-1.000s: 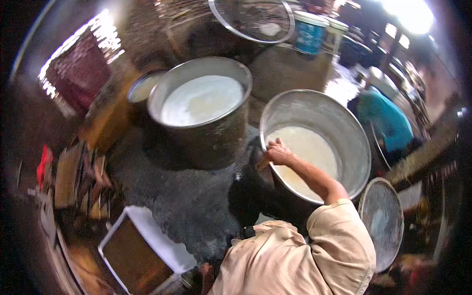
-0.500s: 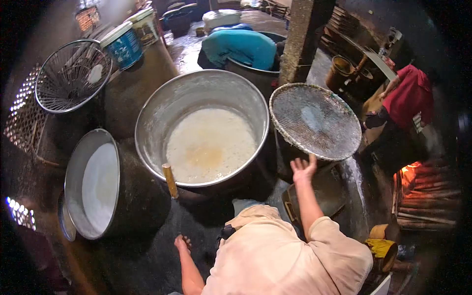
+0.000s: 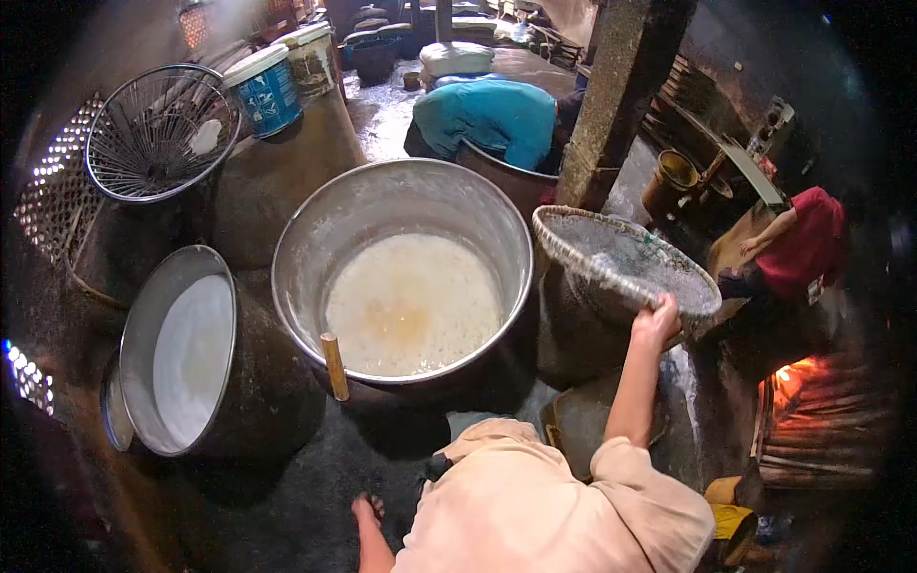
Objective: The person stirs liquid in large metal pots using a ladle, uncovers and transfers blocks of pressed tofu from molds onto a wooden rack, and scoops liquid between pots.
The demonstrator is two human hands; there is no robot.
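Observation:
My right hand grips the near rim of a round woven sieve, fingers closed over its thick braided edge. The sieve tilts, its near side raised over a dark vat. My left hand hangs low by my side, fingers loosely bent and apart, with nothing seen in it. In front of me stands a large metal-rimmed vat with cloudy, pale liquid and a tan patch in its middle. A short wooden stick stands against its near rim.
At left is another metal-rimmed vat of white liquid. Beyond it are a wire basket and a blue-white bucket. A concrete post rises behind the sieve. A person in blue bends over a vat; another in red is near a fire.
My right hand has gone from open beneath the sieve to gripping its near rim. The sieve has tipped up from lying flatter. My left hand has stayed low.

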